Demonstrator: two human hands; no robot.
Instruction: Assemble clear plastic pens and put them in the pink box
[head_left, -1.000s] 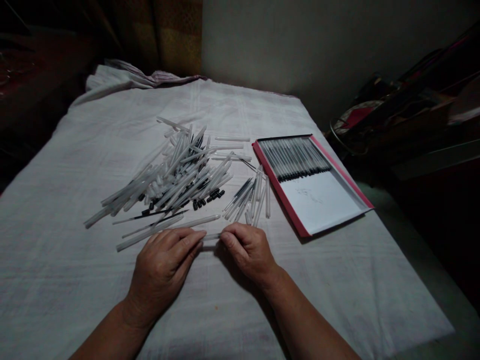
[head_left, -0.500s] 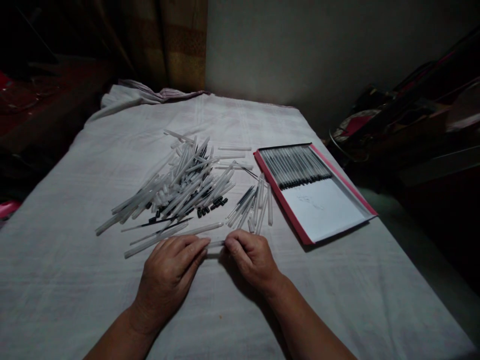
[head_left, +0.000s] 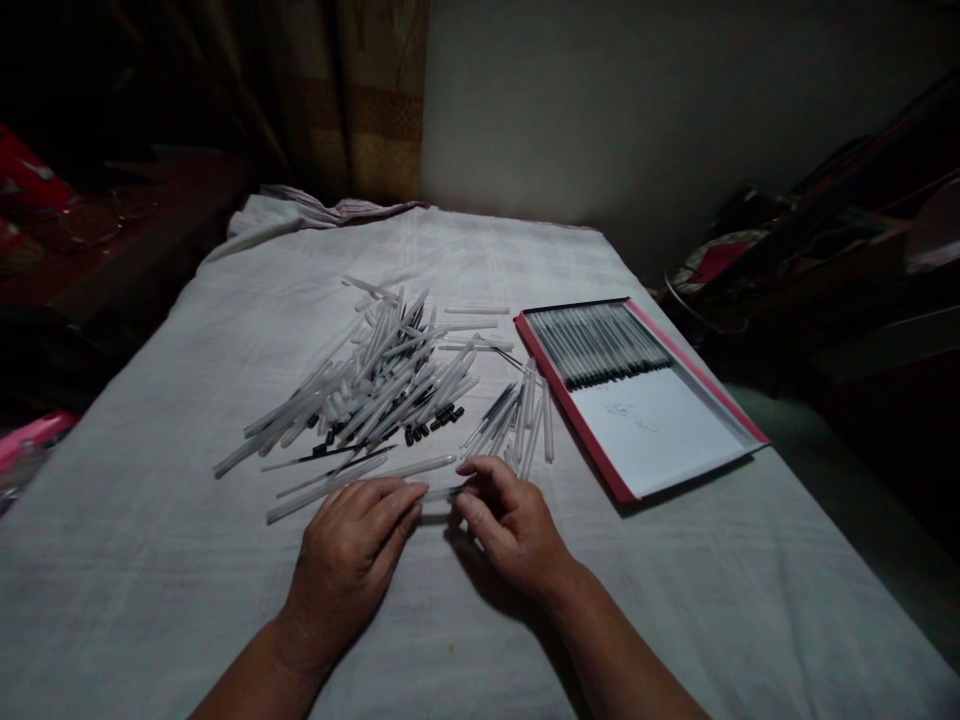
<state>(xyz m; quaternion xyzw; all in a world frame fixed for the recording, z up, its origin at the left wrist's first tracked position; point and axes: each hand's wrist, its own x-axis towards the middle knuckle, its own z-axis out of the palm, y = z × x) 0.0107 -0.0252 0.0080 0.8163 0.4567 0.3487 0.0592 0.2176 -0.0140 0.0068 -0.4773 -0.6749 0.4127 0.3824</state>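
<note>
My left hand (head_left: 356, 555) is closed, thumb and fingers pinching a clear pen (head_left: 439, 494) that points to the right. My right hand (head_left: 514, 520) is at the pen's far end, with thumb and index finger parted around its dark tip. Whether a fingertip touches the tip is hard to tell. Just beyond my left hand lies a loose clear pen barrel (head_left: 420, 467). Behind it spreads a heap of clear barrels (head_left: 375, 375), with small black caps (head_left: 420, 432) along its near edge. A smaller bunch of barrels and refills (head_left: 499, 420) lies behind my right hand.
A shallow red-edged box (head_left: 577, 430) at the right holds a row of assembled pens (head_left: 600, 345) in its far half. Thin dark refills (head_left: 330, 455) lie at the heap's near side. A pale cloth (head_left: 675, 600) covers the table. A curtain (head_left: 382, 120) hangs behind.
The right thumb and index finger have parted from their pinch, exposing the pen's dark end. My left hand keeps its grip. The whole view has shifted slightly.
</note>
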